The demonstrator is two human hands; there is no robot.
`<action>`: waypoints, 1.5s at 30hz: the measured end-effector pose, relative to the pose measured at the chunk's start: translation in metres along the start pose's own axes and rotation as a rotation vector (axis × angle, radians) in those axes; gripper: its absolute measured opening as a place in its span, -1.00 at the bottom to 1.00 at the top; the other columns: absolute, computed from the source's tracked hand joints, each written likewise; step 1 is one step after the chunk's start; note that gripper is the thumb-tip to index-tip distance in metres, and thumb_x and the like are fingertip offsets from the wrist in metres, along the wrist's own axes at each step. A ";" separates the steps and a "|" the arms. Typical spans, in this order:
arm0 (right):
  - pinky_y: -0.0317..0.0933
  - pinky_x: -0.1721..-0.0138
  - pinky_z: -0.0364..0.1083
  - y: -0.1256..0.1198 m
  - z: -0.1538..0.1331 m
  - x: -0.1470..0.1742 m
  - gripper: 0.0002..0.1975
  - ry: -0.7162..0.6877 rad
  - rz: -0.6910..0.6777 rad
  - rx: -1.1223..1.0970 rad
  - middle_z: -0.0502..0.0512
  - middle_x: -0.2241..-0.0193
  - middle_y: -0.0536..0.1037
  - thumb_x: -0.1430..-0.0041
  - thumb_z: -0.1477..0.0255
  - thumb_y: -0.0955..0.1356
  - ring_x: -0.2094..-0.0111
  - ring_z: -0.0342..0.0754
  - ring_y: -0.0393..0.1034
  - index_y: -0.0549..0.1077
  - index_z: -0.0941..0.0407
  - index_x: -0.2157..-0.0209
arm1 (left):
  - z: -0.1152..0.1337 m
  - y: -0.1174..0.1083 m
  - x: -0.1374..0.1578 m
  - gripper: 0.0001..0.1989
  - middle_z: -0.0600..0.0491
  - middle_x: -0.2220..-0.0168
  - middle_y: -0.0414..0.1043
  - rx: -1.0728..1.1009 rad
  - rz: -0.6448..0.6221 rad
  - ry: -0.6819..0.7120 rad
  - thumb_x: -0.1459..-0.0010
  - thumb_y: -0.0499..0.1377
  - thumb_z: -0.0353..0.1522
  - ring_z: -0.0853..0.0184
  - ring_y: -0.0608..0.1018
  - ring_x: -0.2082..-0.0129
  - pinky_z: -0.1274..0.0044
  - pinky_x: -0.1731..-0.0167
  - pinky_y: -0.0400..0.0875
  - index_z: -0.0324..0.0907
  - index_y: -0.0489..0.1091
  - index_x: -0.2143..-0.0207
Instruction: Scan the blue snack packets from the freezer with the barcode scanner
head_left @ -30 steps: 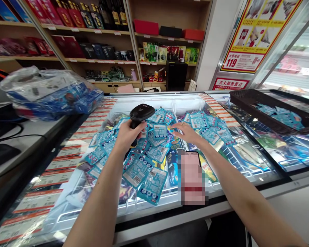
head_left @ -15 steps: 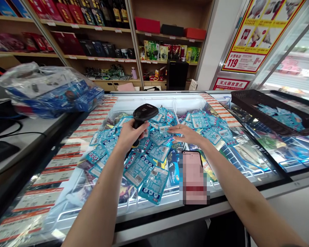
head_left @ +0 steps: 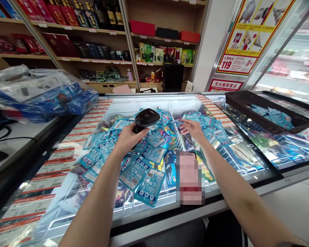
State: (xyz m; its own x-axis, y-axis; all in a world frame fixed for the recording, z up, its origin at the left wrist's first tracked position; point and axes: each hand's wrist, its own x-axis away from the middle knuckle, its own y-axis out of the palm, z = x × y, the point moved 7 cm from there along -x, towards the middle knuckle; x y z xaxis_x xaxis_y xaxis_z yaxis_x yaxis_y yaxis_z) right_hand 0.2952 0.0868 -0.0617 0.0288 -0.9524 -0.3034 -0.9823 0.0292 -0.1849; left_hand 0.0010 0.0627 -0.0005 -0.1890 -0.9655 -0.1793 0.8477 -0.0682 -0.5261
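My left hand is closed round the handle of a black barcode scanner, whose head tilts over a heap of blue packets. Several of these packets show printed barcodes. To the right, my right hand hovers beside a second group of blue packets, its fingers apart and nothing seen in them. Both groups lie on the glass top of a chest freezer. Nearer to me, a phone with a blurred-out screen rests on the glass by the front edge.
A dark brown basket with more blue packets stands at the right. Blue boxes in clear plastic wrap sit at the left. Price labels line the freezer's side. Stocked shelves stand behind.
My right hand has moved right, away from the main heap, towards the second group of packets. The scanner remains in my left hand above the heap. The view has shifted slightly.
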 end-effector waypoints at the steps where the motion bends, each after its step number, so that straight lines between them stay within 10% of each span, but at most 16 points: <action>1: 0.44 0.43 -0.03 -0.002 0.001 -0.001 -0.53 0.001 0.024 -0.045 0.10 0.35 0.55 -0.17 0.05 0.31 0.43 -0.04 0.46 0.54 0.08 0.07 | 0.001 0.001 0.001 -0.60 0.10 0.59 0.39 -0.009 -0.011 0.002 -0.05 0.20 -0.04 0.38 0.41 0.62 0.56 0.56 0.25 -0.23 0.38 0.36; 5: 0.44 0.46 -0.06 -0.007 -0.004 -0.004 -0.59 -0.031 0.130 0.016 0.10 0.35 0.50 -0.06 0.06 0.39 0.43 -0.07 0.40 0.50 0.12 0.23 | 0.005 0.004 0.003 -0.59 0.13 0.63 0.34 -0.020 -0.032 -0.004 -0.03 0.21 -0.04 0.38 0.39 0.64 0.57 0.61 0.21 -0.23 0.39 0.34; 12: 0.48 0.47 0.05 -0.011 0.009 -0.009 -0.23 -0.026 0.180 -0.083 0.03 0.33 0.41 0.09 0.22 0.50 0.52 -0.10 0.37 0.18 0.03 -0.14 | 0.013 0.010 0.007 -0.60 0.14 0.63 0.35 -0.018 -0.098 -0.003 -0.02 0.22 -0.07 0.39 0.38 0.64 0.58 0.60 0.21 -0.24 0.40 0.30; 20: 0.50 0.37 0.08 -0.021 0.013 -0.009 -0.48 -0.008 0.231 -0.106 0.05 0.35 0.54 0.05 0.13 0.46 0.46 -0.01 0.48 0.36 0.07 0.09 | 0.018 0.030 0.012 -0.61 0.15 0.63 0.35 -0.076 -0.330 0.033 -0.02 0.24 -0.08 0.40 0.39 0.63 0.59 0.61 0.21 -0.23 0.42 0.29; 45: 0.50 0.38 0.01 -0.020 0.015 -0.009 -0.49 -0.014 0.236 -0.025 0.12 0.23 0.56 0.00 0.10 0.41 0.38 -0.03 0.51 0.39 0.09 0.06 | 0.019 0.038 0.013 -0.56 0.10 0.62 0.37 -0.113 -0.347 0.006 0.03 0.23 0.01 0.36 0.40 0.63 0.57 0.64 0.19 -0.20 0.43 0.35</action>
State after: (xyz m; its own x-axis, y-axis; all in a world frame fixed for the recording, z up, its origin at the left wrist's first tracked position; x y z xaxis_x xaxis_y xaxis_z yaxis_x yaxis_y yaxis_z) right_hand 0.3179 0.0993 -0.0694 -0.1999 -0.9160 -0.3479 -0.9665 0.2427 -0.0839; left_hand 0.0400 0.0433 -0.0070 -0.4591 -0.8881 0.0214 0.6727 -0.3633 -0.6446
